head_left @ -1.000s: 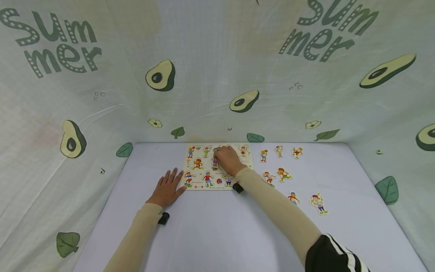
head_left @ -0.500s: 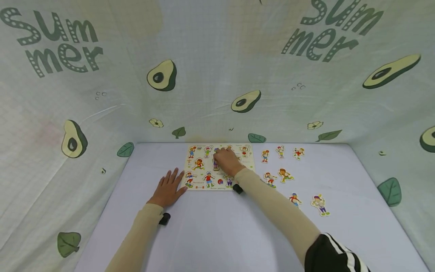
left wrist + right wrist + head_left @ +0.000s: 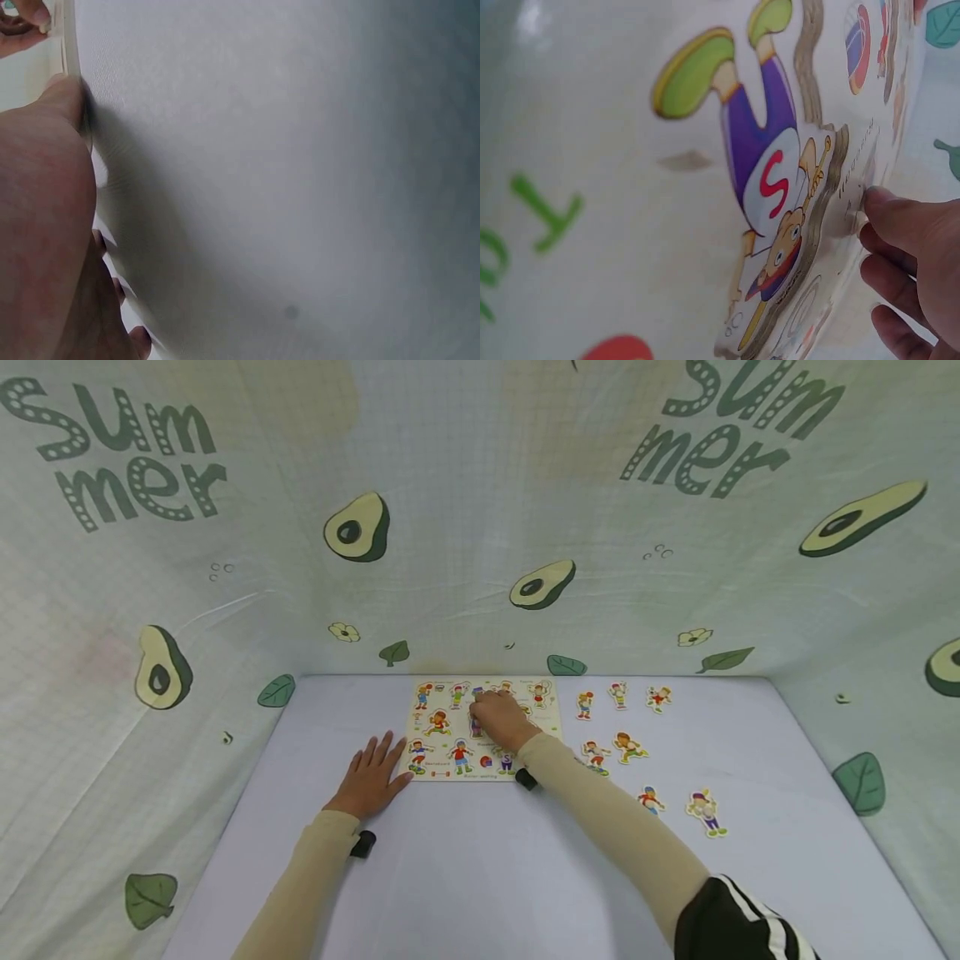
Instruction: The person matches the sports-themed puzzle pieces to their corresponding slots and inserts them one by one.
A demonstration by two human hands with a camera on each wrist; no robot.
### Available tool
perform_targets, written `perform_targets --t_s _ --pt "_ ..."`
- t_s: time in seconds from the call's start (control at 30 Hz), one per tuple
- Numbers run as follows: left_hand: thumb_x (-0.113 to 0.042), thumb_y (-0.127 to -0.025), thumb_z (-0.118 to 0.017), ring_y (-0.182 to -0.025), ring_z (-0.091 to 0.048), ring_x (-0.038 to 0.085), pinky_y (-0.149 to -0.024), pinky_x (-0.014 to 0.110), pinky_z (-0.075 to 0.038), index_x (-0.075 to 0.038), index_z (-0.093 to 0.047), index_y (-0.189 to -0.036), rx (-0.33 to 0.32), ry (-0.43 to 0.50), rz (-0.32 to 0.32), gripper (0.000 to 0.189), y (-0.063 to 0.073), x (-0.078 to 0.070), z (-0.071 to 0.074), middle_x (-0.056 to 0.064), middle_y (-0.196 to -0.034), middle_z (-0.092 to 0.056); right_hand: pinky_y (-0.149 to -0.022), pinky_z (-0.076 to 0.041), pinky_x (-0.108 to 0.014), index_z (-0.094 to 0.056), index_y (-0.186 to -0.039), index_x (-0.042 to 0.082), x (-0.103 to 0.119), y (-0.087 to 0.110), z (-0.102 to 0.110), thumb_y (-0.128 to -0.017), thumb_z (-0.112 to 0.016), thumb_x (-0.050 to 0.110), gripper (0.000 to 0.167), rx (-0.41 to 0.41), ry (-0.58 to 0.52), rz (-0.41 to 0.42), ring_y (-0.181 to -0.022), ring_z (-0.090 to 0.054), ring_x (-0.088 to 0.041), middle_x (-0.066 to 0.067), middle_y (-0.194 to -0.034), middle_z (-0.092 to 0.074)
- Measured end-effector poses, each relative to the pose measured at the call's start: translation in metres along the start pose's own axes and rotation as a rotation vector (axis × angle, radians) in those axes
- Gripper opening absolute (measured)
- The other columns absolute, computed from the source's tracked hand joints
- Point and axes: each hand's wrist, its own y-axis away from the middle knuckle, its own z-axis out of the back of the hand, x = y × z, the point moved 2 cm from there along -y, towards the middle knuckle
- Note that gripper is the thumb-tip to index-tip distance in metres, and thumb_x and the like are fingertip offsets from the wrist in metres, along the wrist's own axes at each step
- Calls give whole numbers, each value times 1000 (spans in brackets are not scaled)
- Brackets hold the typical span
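Note:
A pale puzzle board printed with cartoon sports children lies at the table's far edge. My left hand lies flat with fingers spread at its left side, its thumb touching the board's edge in the left wrist view. Over the board's middle, my right hand pinches a small puzzle piece with purple on it, mostly covered by the fingers. The right wrist view shows the thumb and fingertips close to the board, beside a cut-out recess with a batter picture; the piece itself is hard to make out there.
Several loose puzzle pieces lie right of the board, among them a batter figure, a running figure and a figure with a red ball. The right forearm partly covers another piece. A printed cloth hangs behind the white table.
My right hand shifts slightly toward me over the middle of the board, keeping its pinch on the piece. The left hand stays flat in place.

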Motion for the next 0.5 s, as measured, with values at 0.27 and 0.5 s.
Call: perform_targets --t_s 0.27,0.5 --pt "-45 -111 -52 -160 -9 50 -128 67 -13 -7 -24 -169 -27 -6 -19 75 -2 3 -3 24 -175 -12 -103 -55 -45 -80 -112 13 2 2 4 -104 -70 18 14 -7 -71 -22 -107 -72 -23 -2 -111 -76" --pt "-46 -111 -51 -161 -7 50 -128 66 -12 -8 -21 -170 6 -14 -6 76 -2 2 -3 23 -176 -9 -109 -52 -47 -79 -120 11 -4 19 18 -98 -78 19 23 -14 -141 -61 -116 -69 -25 -5 -121 -75"
